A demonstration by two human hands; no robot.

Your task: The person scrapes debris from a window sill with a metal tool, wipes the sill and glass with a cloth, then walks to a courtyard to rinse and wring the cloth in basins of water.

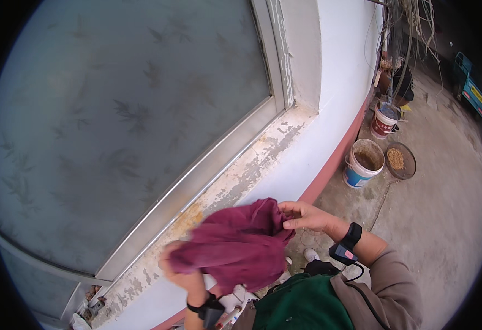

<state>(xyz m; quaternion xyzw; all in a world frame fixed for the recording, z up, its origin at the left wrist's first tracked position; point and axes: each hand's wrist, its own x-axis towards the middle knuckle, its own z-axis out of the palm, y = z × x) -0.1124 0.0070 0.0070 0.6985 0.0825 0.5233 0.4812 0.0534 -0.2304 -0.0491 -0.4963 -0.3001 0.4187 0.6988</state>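
Note:
A crumpled maroon cloth [241, 247] is spread between my two hands, in front of a window sill. My left hand [179, 264] grips its left end and is partly blurred and covered by the fabric. At the upper right edge, my right hand [303, 216] pinches the cloth between thumb and fingers. The cloth hangs over part of the peeling sill [245, 177], beside the metal frame of a large frosted window [121, 136] with a leaf pattern.
An open white-and-blue bucket [364, 163] stands by the wall's red base, next to a round sieve [408, 165] with yellowish pieces. Behind are another bucket [383, 123], hanging wires [410, 37] and a teal vehicle [472, 88]. Small objects [94, 303] lie at the sill's lower end.

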